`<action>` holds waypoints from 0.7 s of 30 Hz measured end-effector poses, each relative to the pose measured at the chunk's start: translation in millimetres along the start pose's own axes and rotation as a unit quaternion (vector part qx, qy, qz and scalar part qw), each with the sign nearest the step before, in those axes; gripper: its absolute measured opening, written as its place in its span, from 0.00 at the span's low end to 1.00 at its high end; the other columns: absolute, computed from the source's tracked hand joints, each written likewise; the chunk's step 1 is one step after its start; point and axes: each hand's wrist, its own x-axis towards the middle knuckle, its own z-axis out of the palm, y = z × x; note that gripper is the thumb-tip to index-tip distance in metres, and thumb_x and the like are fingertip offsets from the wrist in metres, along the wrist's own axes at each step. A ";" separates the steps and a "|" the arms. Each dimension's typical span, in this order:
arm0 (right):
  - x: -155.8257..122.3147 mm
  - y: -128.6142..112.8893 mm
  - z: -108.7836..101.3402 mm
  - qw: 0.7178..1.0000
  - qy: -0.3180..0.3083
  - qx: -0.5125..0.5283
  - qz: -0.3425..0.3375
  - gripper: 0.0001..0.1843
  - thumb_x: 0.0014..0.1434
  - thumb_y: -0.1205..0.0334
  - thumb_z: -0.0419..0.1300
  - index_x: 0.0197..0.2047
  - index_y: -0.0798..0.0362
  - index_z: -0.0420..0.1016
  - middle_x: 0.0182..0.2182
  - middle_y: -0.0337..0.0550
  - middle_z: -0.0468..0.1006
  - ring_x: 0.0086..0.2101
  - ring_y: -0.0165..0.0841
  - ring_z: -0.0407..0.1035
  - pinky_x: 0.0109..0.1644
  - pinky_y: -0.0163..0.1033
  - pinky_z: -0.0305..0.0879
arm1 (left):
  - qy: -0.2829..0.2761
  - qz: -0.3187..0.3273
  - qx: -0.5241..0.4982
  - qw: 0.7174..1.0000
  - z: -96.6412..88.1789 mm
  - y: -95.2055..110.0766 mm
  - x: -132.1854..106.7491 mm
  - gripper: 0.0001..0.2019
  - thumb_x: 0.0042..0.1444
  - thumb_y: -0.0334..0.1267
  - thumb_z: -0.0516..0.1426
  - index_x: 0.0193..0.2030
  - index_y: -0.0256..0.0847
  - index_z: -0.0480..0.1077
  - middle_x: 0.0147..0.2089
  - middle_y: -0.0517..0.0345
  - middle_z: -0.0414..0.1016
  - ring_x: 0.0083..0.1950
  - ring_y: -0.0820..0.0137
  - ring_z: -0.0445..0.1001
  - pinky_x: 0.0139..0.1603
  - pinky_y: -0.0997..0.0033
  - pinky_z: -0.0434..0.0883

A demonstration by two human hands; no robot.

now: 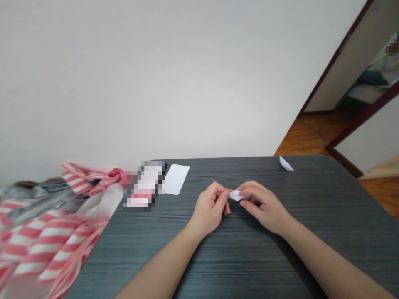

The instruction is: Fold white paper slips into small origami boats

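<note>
A small folded piece of white paper [236,194] is pinched between both of my hands over the dark grey table [237,257]. My left hand [210,209] has its fingers curled and grips the paper's left end. My right hand [263,204] closes on the paper's right end from above. Both forearms rest on the tabletop near its middle.
A flat white sheet [176,179] lies at the table's back edge. A small folded white paper shape [286,163] sits at the back right. A red-and-white striped plastic bag [52,232] bulges at the left edge. A doorway and wooden floor [314,133] lie to the right.
</note>
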 end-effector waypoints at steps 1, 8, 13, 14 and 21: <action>0.6 0.3 -0.2 1.000 0.002 -0.011 -0.005 0.06 0.62 0.65 0.60 0.44 0.49 0.75 0.46 0.49 0.75 0.34 0.33 0.72 0.33 0.37 0.70 | -0.004 0.002 0.002 1.000 -0.1 -0.9 -0.2 0.11 0.64 0.45 0.54 0.38 0.40 0.67 0.22 0.62 0.73 0.21 0.74 0.69 0.27 0.75 0.66; 2.4 0.0 -1.5 0.998 0.014 -0.059 -0.014 0.05 0.63 0.66 0.59 0.39 0.49 0.76 0.43 0.47 0.76 0.35 0.33 0.71 0.35 0.37 0.68 | -0.015 0.005 0.003 1.000 0.7 -2.2 -1.2 0.10 0.64 0.45 0.54 0.38 0.40 0.66 0.22 0.61 0.74 0.22 0.74 0.70 0.27 0.75 0.66; 3.8 -6.6 -1.7 0.997 0.027 -0.067 0.004 0.07 0.65 0.67 0.56 0.36 0.51 0.73 0.38 0.45 0.76 0.34 0.34 0.70 0.36 0.38 0.65 | -0.017 -0.009 -0.047 0.999 2.5 3.1 -0.3 0.10 0.63 0.44 0.54 0.38 0.39 0.65 0.18 0.64 0.71 0.19 0.74 0.67 0.25 0.76 0.64; 3.7 -7.3 -1.5 0.997 0.030 -0.067 0.006 0.07 0.65 0.68 0.56 0.36 0.51 0.72 0.38 0.45 0.76 0.34 0.34 0.70 0.36 0.38 0.65 | -0.020 -0.014 -0.058 0.998 2.6 4.1 0.0 0.10 0.63 0.44 0.54 0.38 0.39 0.65 0.18 0.64 0.71 0.19 0.74 0.67 0.25 0.76 0.64; 1.8 -3.0 -0.6 0.995 0.058 -0.078 0.029 0.03 0.63 0.67 0.59 0.37 0.50 0.70 0.33 0.42 0.74 0.31 0.33 0.68 0.35 0.37 0.63 | -0.026 -0.030 -0.069 0.997 3.1 7.1 1.7 0.09 0.62 0.43 0.56 0.39 0.39 0.65 0.19 0.64 0.71 0.20 0.74 0.68 0.26 0.76 0.66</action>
